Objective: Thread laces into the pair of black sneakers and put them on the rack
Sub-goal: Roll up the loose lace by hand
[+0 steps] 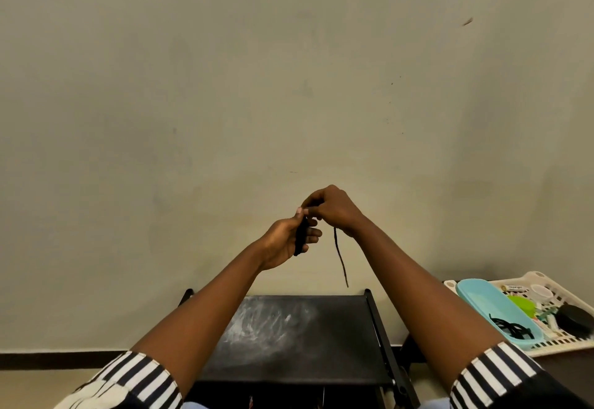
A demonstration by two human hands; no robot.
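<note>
Your left hand (289, 241) gripped the bundled black cord lace (301, 238); your right hand (331, 209) pinched its loose end, which could have snagged into a knot.

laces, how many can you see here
2: one black lace bundled in the left hand, its end pinched by the right hand; another in the blue tray. Others may be hidden.

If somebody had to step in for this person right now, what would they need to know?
Left hand grips a bundled black lace. Right hand pinches its loose end, which dangles above the black rack.
A second black lace lies in the blue tray inside the white basket, at right.
No sneakers in view; rack top bears none.
Done: nothing threaded that shows.
Left: unwind the lace, thread both sneakers, rack them.
</note>
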